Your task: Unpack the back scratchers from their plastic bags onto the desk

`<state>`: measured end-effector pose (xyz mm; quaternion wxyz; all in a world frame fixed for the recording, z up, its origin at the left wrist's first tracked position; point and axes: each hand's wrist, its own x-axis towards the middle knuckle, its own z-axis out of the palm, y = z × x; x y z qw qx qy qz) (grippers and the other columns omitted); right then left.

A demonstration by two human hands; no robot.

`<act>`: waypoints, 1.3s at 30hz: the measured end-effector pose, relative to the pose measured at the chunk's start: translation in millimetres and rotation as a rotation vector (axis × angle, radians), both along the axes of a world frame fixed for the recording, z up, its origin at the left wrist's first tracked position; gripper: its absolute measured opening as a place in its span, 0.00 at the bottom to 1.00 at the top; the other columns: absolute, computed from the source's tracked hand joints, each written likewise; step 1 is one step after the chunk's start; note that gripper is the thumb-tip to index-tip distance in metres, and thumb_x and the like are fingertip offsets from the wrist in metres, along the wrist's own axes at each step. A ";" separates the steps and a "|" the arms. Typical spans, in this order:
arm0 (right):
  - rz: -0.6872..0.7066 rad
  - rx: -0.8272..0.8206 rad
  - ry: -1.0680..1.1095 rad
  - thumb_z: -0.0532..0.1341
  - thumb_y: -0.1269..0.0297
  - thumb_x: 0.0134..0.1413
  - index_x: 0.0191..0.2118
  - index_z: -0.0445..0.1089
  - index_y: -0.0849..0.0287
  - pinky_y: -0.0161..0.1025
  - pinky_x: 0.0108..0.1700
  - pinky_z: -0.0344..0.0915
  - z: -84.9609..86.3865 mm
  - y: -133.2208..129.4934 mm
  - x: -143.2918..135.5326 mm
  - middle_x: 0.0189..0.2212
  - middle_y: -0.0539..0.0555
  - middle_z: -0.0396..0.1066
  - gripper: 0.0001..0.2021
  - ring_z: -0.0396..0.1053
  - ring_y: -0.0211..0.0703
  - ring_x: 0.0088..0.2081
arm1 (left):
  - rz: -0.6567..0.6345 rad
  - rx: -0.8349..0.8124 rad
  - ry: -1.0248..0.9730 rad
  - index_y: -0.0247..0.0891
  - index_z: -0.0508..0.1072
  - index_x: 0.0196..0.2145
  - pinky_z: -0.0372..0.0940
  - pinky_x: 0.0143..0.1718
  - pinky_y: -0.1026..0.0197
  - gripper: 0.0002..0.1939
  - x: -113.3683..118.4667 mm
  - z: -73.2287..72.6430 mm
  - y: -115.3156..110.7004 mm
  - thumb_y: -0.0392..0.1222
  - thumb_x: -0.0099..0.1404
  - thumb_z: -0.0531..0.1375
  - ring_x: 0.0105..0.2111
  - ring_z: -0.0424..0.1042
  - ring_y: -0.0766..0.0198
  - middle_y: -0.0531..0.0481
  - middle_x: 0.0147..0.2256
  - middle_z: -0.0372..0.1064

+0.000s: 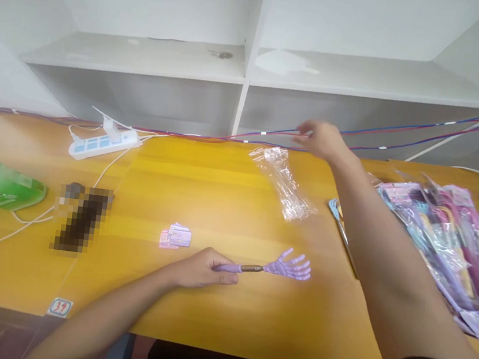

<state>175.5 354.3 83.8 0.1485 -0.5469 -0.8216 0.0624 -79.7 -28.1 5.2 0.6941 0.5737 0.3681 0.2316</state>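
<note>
A purple stick with a hand-shaped end [288, 264] lies across my left hand [206, 268], which is closed round its handle above the table [213, 322]. The hand-shaped end points right. My right hand [319, 138] is raised near the back edge, by the cables, with its fingers bent and apart and nothing visible in them. Below and left of it lies a crumpled clear plastic wrapper [285, 185]. Small pink and purple cards [179, 235] rest on the table behind my left hand.
At the right is a pile of wrapped items [453, 246]; another stick [345, 239] lies partly behind my right arm. A power strip [104, 144], green package [1, 184] and white cables are at the left. White shelving [149, 60] stands behind.
</note>
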 end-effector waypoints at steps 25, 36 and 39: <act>-0.442 -0.189 -0.303 0.56 0.38 0.67 0.78 0.33 0.80 0.62 0.62 0.63 -76.8 -151.6 8.7 0.68 0.89 0.54 0.55 0.68 0.77 0.62 | 0.009 0.077 0.054 0.40 0.56 0.28 0.40 0.30 0.60 0.31 4.5 0.6 -1.6 0.69 0.71 0.59 0.28 0.44 0.69 0.58 0.28 0.44; -0.434 -0.104 -0.175 0.55 0.53 0.69 0.70 0.54 0.80 0.56 0.60 0.67 -60.5 -140.2 -0.8 0.64 0.85 0.61 0.37 0.69 0.72 0.61 | 0.011 0.072 0.092 0.40 0.56 0.28 0.40 0.29 0.60 0.31 3.3 3.5 -0.8 0.70 0.70 0.58 0.27 0.43 0.68 0.58 0.27 0.43; -0.414 -0.112 -0.172 0.52 0.54 0.71 0.71 0.54 0.79 0.56 0.58 0.68 -57.3 -156.0 6.2 0.60 0.85 0.65 0.34 0.72 0.72 0.57 | 0.017 0.075 0.106 0.40 0.56 0.29 0.40 0.29 0.60 0.31 3.2 5.1 -1.0 0.70 0.70 0.59 0.27 0.43 0.68 0.58 0.28 0.43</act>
